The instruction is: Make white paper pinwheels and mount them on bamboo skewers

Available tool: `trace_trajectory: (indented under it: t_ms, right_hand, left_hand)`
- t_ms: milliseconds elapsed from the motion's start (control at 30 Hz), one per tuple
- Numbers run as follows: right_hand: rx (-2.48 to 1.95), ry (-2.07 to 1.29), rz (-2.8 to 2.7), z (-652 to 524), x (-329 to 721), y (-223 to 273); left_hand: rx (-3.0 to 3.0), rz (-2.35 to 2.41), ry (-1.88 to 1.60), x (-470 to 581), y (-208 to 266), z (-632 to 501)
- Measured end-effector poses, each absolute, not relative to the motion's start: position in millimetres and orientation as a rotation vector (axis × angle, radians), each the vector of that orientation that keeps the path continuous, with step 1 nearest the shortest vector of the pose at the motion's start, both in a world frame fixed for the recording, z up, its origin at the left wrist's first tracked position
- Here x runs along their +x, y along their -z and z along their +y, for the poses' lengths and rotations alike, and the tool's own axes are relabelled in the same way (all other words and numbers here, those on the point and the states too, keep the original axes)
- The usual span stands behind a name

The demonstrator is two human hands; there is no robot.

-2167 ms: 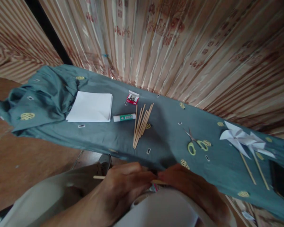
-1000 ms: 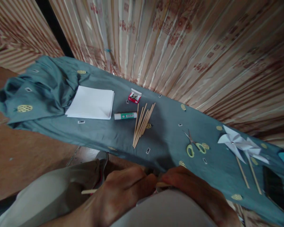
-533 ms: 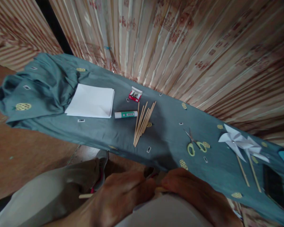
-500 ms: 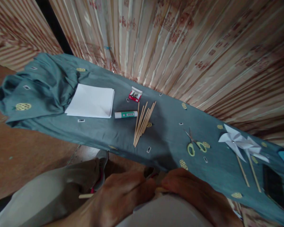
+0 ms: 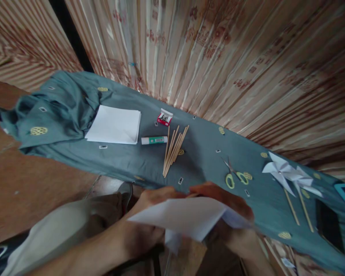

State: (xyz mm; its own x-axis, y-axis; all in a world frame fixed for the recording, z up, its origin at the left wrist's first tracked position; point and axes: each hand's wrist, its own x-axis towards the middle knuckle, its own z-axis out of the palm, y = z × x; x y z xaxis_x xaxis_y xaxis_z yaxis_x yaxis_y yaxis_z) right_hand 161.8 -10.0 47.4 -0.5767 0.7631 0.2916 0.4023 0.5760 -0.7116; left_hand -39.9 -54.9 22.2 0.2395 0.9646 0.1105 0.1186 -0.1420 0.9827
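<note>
I see the cloth-draped worktop (image 5: 123, 161) stretching across. At its near edge, my left hand (image 5: 151, 198) and right hand (image 5: 232, 199) are both clamped on a white paper pinwheel (image 5: 184, 216), fingertips mostly hidden. Its long axis runs sideways, one sharp tip pointing left. Green-handled scissors (image 5: 232, 170) lie right of the worktop's middle.

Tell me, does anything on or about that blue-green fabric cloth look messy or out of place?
Yes, the yellow-patterned cloth itself: at the left end it is heaped in loose folds, while the rest lies mostly flat. The green-handled metal scissors also lie slightly open. Nothing looks spilled.
</note>
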Motion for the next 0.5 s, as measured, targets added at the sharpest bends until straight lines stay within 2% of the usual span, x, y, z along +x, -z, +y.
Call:
trace_trajectory:
  t_ms: [233, 500]
  right_hand:
    - [-1.271, -1.192, -1.831, 10, 152, -34]
    - [-1.152, -1.291, -1.708, 27, 156, -14]
  left_hand:
    - [1.208, 0.964, -1.019, -32, -10, -26]
    - [0.637, 0.908, -0.989, -20, 2, -23]
